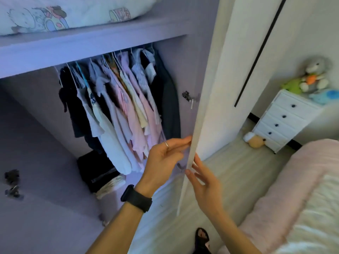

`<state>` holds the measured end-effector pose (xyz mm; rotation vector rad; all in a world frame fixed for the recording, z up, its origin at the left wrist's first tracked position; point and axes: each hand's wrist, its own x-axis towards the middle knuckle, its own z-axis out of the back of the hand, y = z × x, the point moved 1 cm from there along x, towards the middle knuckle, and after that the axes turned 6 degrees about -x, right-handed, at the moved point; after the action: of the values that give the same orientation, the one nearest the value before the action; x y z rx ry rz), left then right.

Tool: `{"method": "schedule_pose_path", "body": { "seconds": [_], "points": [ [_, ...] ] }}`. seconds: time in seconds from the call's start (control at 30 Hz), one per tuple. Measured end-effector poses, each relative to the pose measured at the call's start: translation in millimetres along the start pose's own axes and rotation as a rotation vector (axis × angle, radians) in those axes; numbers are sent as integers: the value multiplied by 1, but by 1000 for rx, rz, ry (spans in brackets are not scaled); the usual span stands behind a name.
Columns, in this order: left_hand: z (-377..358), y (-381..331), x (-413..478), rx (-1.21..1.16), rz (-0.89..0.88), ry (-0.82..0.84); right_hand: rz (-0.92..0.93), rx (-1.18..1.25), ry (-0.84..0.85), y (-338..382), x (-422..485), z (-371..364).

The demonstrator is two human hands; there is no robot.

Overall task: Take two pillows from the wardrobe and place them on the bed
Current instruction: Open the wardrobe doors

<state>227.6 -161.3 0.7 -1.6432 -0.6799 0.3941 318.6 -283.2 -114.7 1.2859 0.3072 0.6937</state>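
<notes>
Pillow (55, 15): one white pillow with a cartoon print lies on the upper shelf (88, 44) of the wardrobe (36, 125), above the hanging rail, at the top left of the view. A second pillow cannot be made out.

Wardrobe door (207, 99): white, standing open, its free edge facing the person. A metal hinge (189, 97) joins it to the wardrobe side wall.

Left hand (163, 158): open, fingers extended, fingertips touching the inner side of the door edge. It grips nothing. A ring sits on one finger and a black watch (136, 198) on the wrist.

Right hand (203, 182): open, fingers spread, fingertips at the outer side of the same door edge, just below the left hand. It holds nothing.

Interior: clothes (119, 107) in pink, white and dark colours hang from the rail; a dark box (97, 169) stands below them.

Bed (297, 198): at the lower right, covered in pink and white bedding, well apart from the pillow.

White drawer chest (282, 121): stands against the far wall with soft toys (313, 76) on top and another soft toy (254, 141) on the floor beside it.
</notes>
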Motion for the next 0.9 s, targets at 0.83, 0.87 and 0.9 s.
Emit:
{"method": "schedule_pose_path", "body": {
  "seconds": [0.83,0.87,0.9],
  "points": [
    [-155,120,127,1464,-815,435,-146,-352,-458,-32,66,154],
    [-158,121,129,1470,-810,423,-150,-353,-452,-32,68,156],
    [-159,122,131,1475,-811,409,-151,-350,-437,-28,69,159]
  ]
}}
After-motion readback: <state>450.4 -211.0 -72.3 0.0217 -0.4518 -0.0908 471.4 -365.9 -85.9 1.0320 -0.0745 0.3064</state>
